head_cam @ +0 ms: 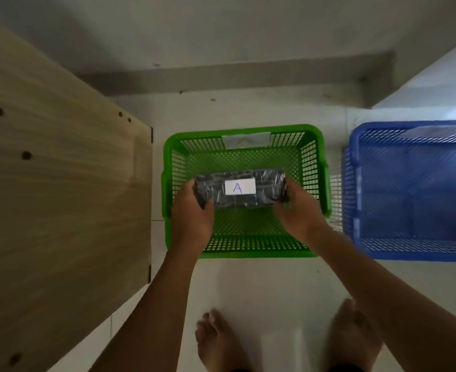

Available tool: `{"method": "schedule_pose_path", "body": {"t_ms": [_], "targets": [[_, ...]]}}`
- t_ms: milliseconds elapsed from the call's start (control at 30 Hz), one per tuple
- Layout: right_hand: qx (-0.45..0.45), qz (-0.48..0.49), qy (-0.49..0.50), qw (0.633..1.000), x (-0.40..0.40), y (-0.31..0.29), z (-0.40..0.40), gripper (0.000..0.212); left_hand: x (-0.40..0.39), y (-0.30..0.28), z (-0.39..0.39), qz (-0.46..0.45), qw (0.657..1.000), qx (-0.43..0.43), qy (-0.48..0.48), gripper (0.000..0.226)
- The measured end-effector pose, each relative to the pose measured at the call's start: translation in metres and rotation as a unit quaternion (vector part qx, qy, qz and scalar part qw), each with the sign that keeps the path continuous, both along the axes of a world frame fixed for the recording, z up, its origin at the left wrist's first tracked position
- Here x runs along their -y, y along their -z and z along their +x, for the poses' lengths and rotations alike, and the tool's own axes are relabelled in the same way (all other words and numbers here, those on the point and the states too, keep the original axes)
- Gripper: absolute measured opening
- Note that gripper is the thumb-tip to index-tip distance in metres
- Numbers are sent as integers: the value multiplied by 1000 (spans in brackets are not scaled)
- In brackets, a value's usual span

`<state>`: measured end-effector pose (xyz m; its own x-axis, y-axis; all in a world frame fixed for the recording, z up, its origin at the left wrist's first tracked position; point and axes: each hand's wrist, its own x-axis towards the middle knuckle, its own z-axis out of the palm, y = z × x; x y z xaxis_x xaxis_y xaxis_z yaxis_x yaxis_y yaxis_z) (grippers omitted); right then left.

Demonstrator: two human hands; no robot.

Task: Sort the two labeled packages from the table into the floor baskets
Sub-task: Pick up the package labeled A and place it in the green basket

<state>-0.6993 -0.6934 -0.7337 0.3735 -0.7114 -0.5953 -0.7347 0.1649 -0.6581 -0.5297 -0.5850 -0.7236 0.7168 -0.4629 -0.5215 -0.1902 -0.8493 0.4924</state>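
Both hands are gripping the foil-wrapped package labelled A point(239, 188) by its short ends, the left hand point(194, 210) and right hand point(298, 208) holding it level over the green basket point(167, 167), whose far wall is carrying a pale tag, possibly marked A too. The crinkled wrap is probably making it slippery yet light, so clamping the ends seems wise; the blue basket point(355, 183) is standing just beside, and the wooden counter point(60, 183) is lying to the left
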Motion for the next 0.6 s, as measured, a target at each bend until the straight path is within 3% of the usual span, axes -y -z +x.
{"method": "schedule_pose_path", "body": {"t_ms": [300, 400, 500, 600], "targets": [[-16, 18, -60, 998, 15, 36, 6, 40, 6, 41, 5, 50, 998, -23, 40, 53], [-37, -5, -75, 996, 16, 12, 3, 39, 3, 25, 7, 65, 994, -18, 81, 60], [-75, -59, -131, 987, 14, -28, -4, 51, -4, -7, 0, 108, 978, 43, 173, 68], [-187, -126, -243, 944, 9, -88, -6, 59, -7, -59, -12, 189, 941, 110, 257, 68]]}}
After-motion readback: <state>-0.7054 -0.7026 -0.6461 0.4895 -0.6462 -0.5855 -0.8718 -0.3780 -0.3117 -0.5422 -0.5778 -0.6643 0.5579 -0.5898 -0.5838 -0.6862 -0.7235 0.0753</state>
